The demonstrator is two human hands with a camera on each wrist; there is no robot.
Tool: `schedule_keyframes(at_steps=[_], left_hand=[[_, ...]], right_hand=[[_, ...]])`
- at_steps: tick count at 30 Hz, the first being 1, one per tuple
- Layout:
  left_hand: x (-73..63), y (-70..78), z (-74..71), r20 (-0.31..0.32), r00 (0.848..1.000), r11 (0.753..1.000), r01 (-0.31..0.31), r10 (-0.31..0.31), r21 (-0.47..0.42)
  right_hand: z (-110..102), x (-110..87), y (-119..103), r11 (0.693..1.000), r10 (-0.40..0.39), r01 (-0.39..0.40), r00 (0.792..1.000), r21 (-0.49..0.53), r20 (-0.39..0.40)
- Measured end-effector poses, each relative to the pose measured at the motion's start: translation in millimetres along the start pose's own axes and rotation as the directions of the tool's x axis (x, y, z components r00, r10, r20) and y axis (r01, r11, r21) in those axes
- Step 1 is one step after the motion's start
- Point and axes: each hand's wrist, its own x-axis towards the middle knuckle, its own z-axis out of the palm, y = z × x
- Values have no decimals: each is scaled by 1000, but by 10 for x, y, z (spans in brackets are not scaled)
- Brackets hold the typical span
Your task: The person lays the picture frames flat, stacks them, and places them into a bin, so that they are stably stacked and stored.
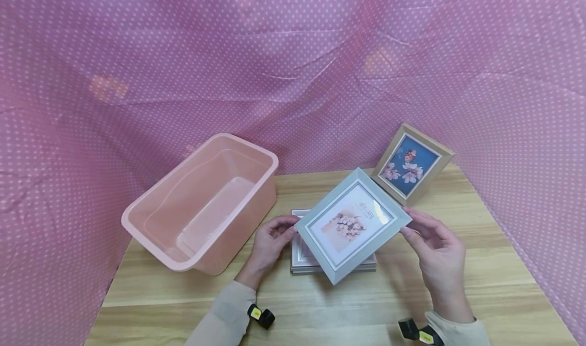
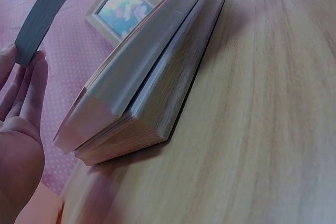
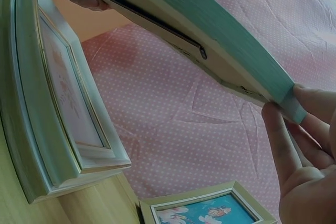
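Between both hands a pale blue-green picture frame (image 1: 350,226) with a flower print is held tilted above the table. My left hand (image 1: 271,241) pinches its left corner, and my right hand (image 1: 437,257) pinches the opposite right corner. The right wrist view shows the back of this picture frame (image 3: 210,40), with a dark strip along it. Below it lies a stack of picture frames (image 2: 142,82), partly covered in the head view. Behind and to the right, a light wood picture frame (image 1: 409,165) with a butterfly and blossoms on blue stands leaning back.
A deep pink plastic bin (image 1: 238,224) stands at the left of the wooden table (image 1: 320,310), its inside facing up. Pink polka-dot cloth (image 1: 293,81) hangs behind and on both sides. Black straps with small devices sit at both wrists.
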Motion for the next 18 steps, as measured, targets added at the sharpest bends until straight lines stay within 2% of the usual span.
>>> schedule_keyframes(at_steps=[5,10,18], left_hand=[[-4,-14,0,-39,999,1000,23,-23,-1],[1,-10,6,-95,994,999,43,-44,-11],[17,1,13,-154,987,996,43,-55,-83]], right_hand=[[-13,-15,25,1000,-30,30,999,1,20],[-14,-39,34,1000,-19,20,999,-3,31],[8,-74,77,1000,-6,7,999,-18,36]])
